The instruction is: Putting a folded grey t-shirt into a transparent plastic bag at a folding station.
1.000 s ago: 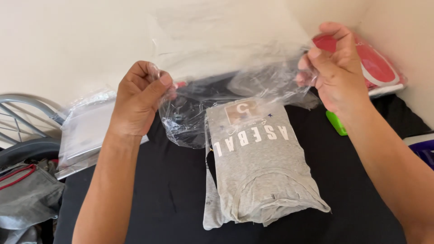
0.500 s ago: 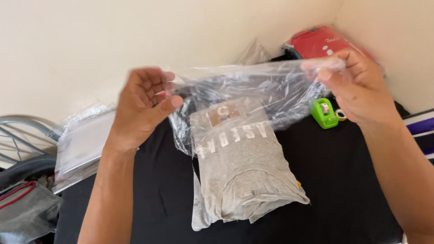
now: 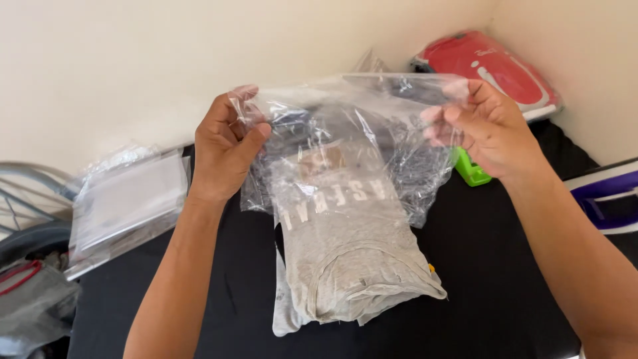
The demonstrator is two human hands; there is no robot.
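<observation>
Two bare hands hold a clear plastic bag (image 3: 359, 133) stretched between them above a black table surface (image 3: 492, 279). Left hand (image 3: 226, 149) is closed, thumb and fingers pinching the bag's left top edge; right hand (image 3: 488, 129) is partly curled, fingers gripping the right top edge. Bag's far end is lifted, its lower part draped over the far half of a folded grey t-shirt (image 3: 345, 266) with pale block lettering and a small tan neck label, lying mid-table. Far right corner: red rounded appliance with a white mark (image 3: 495, 66). Just beside right hand, a small green object (image 3: 470, 171), partly hidden. Left of table: stack of clear flat packages with white contents (image 3: 126, 206). Right edge: purple-and-white box (image 3: 608, 196), cropped.
</observation>
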